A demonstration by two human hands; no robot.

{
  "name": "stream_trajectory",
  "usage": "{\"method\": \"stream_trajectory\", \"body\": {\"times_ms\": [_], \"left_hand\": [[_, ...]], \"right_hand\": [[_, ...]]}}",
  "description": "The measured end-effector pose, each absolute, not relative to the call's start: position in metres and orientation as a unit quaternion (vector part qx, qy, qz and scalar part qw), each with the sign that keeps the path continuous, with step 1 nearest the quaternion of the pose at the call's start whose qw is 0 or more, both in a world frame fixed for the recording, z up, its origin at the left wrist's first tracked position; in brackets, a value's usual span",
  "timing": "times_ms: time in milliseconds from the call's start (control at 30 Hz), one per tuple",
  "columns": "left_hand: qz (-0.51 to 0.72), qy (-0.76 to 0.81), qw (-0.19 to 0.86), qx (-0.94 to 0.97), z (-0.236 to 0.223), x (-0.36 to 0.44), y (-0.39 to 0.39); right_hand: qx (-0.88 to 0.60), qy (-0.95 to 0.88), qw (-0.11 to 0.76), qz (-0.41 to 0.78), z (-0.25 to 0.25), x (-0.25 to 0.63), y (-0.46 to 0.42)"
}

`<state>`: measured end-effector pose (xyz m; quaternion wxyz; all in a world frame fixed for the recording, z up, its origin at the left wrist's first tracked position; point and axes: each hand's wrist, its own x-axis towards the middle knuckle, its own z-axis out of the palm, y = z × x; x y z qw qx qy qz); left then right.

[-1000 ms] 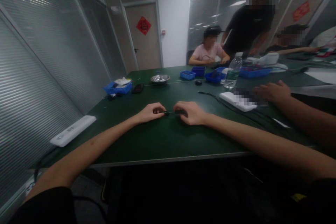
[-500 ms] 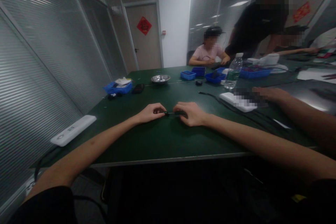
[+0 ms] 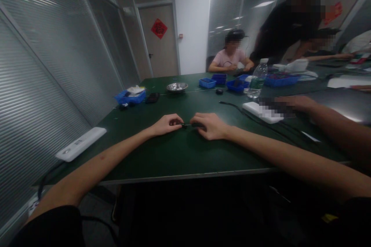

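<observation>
Part (image 3: 184, 125): small and dark, being pinched in the gap between the hands; shape mostly being hidden.
Left hand (image 3: 166, 124): thumb and fingers being closed on the part.
Right hand (image 3: 213, 125): fingers being curled around a dark-handled tool (image 3: 197, 125), thin shaft being pointed left at the part. Whether the tip is being seated isn't tellable.
Slip: tip could be thrown off by a skewed push or loose pinch; left fingertips are being exposed in line with the shaft.
Drop: small part could be lost against the dark green table (image 3: 162, 158) if the pinch is being eased.
Front edge (image 3: 174, 178): being met on the near side, well apart from both hands; most working room is being offered there.
Right side: reach is being limited by a black cable (image 3: 228, 104), then a white power strip (image 3: 265, 115) and a neighbour's hand (image 3: 298, 102).
Far side: steel bowl (image 3: 177, 91) being left well beyond both hands.
</observation>
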<state>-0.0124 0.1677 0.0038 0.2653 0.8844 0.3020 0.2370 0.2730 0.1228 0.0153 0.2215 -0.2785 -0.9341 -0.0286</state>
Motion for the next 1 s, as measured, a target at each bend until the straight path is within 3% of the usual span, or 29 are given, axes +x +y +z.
{"method": "stream_trajectory", "body": {"times_ms": [1000], "left_hand": [[0.235, 0.301, 0.267, 0.885, 0.0027, -0.0121, 0.1690]], "right_hand": [[-0.253, -0.946, 0.201, -0.040, 0.0089, 0.2720, 0.1272]]}}
